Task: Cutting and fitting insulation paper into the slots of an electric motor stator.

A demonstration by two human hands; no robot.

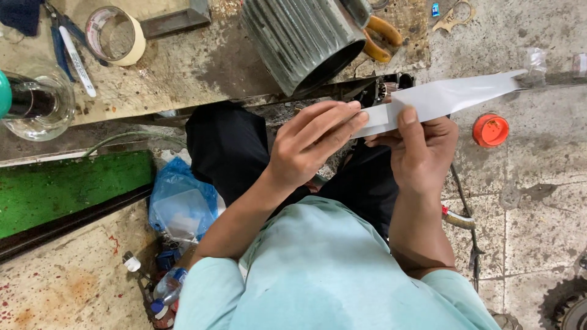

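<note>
Left grip: left hand (pixel 309 143) closed narrow on the near end of the white paper strip (pixel 440 98), fingers laid flat along it, thumb hidden underneath.
Right grip: right hand (pixel 422 150) pinching the same strip just beside the left, thumb pressed on top, fingers curled below.
Strip position: held in the air above the lap, running from the hands up and out to the right, far end free and tapering; it looks folded lengthwise.
Step in hand (judgement): creasing or folding the strip between the two hands; the fold near the hands appears set, the outer length looser.
Next move calls for (judgement): steady tension, thumb pressure running along the crease, edges kept aligned so the strip does not skew or tear.
Just behind the hands: ribbed metal motor housing (pixel 302 40) on the desk (pixel 183 67), open end toward the person.
Farther on desk: tape roll (pixel 115 35), glass jar (pixel 36 104), orange-handled pliers (pixel 382 38).
Floor, right: orange cap (pixel 490 129), well apart from the strip.
Floor, left: blue plastic bag (pixel 180 201).
</note>
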